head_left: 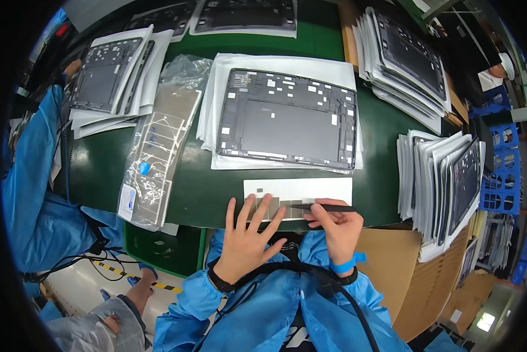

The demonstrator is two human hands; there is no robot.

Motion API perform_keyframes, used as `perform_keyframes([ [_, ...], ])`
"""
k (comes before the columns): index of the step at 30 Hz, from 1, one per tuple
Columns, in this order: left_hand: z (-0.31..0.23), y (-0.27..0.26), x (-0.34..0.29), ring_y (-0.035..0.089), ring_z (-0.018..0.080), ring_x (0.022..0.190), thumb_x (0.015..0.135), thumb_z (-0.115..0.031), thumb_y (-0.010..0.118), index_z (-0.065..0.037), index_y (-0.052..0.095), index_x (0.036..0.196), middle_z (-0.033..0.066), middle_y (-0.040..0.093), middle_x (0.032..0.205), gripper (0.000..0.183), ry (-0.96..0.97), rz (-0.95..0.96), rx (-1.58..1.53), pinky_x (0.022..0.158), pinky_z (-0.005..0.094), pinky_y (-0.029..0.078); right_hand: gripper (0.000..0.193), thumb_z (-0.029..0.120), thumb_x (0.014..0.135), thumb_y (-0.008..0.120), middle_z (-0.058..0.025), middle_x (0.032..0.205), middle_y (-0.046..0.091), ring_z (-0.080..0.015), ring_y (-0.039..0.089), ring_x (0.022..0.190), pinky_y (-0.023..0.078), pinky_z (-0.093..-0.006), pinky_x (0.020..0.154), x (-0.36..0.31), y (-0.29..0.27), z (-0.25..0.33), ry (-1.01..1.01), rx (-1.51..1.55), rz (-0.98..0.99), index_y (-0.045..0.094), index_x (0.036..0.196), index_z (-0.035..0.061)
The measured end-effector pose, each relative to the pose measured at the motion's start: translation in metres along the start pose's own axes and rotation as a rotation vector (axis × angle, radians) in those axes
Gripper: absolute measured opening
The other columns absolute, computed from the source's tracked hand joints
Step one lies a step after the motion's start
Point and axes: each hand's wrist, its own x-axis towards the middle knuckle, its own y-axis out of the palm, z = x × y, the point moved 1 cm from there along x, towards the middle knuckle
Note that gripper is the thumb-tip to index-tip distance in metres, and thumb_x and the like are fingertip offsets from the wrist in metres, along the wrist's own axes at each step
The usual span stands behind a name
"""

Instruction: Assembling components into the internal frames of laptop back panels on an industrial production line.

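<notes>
My left hand (248, 243) lies with its fingers spread over a white backing sheet (328, 189) at the table's near edge. Grey-brown rectangular patches (268, 208) sit in a row on that sheet, partly hidden by my fingers. In my right hand (341, 233) is a pair of black tweezers (338, 207), pinched between thumb and fingers. Their tips point left and reach the patches beside my left fingertips. Just beyond the sheet, a dark grey tablet-like housing (292, 130) with small white pieces on it rests on white foam wrapping (269, 61).
A clear plastic bag (152, 158) of patch sheets lies left of the housing. Wrapped housings are stacked at the far left (108, 76), far right (410, 58) and near right (442, 182). A person in a blue sleeve (34, 158) works at left. Below the edge is a green bin (163, 252).
</notes>
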Motion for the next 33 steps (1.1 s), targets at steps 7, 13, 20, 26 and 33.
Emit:
perform_keyframes([
  [7,0.000,0.009,0.001,0.035,0.0387,0.139,0.079,-0.040,0.074,-0.021,0.055,0.139,0.0119,0.040,0.152,0.066,-0.009,-0.036,0.021,0.113,0.0655,0.023,0.021,0.005,0.086,0.076,-0.0105,0.081,0.072,-0.0169,0.072,0.070,0.052,-0.0220,0.057,0.011,0.013,-0.010,0.002,-0.116,-0.029,0.069,0.101,-0.0069],
  [13,-0.001,0.007,0.001,0.033,0.0386,0.140,0.078,-0.038,0.075,-0.021,0.056,0.139,0.0119,0.040,0.152,0.066,-0.015,-0.035,-0.033,0.113,0.0668,0.022,0.021,0.009,0.085,0.078,-0.0093,0.075,0.072,-0.0140,0.070,0.065,0.050,-0.0219,0.055,0.009,0.021,-0.010,0.012,-0.190,-0.069,0.071,0.098,-0.0064],
  [20,0.003,0.006,0.003,0.033,0.0389,0.140,0.077,-0.036,0.075,-0.020,0.057,0.137,0.0112,0.040,0.153,0.065,-0.010,-0.034,-0.030,0.113,0.0670,0.021,0.021,0.011,0.085,0.078,-0.0092,0.076,0.073,-0.0121,0.069,0.066,0.048,-0.0213,0.055,0.014,0.019,-0.014,0.051,-0.274,-0.013,0.072,0.096,-0.0051],
  [26,0.002,0.004,0.003,0.035,0.0373,0.140,0.078,-0.034,0.075,-0.020,0.057,0.137,0.0099,0.041,0.152,0.064,-0.023,-0.035,-0.044,0.113,0.0658,0.022,0.018,0.002,0.088,0.073,-0.0142,0.087,0.072,-0.0187,0.072,0.077,0.056,-0.0239,0.066,0.007,0.027,-0.014,-0.113,-0.185,-0.047,0.069,0.100,-0.0095],
  [33,-0.001,0.001,0.003,0.036,0.0364,0.139,0.077,-0.033,0.075,-0.020,0.057,0.137,0.0096,0.042,0.151,0.064,-0.039,-0.030,-0.040,0.114,0.0642,0.023,0.018,0.000,0.088,0.072,-0.0149,0.089,0.072,-0.0209,0.072,0.081,0.058,-0.0265,0.073,0.009,0.025,-0.011,-0.120,-0.165,-0.014,0.068,0.102,-0.0100],
])
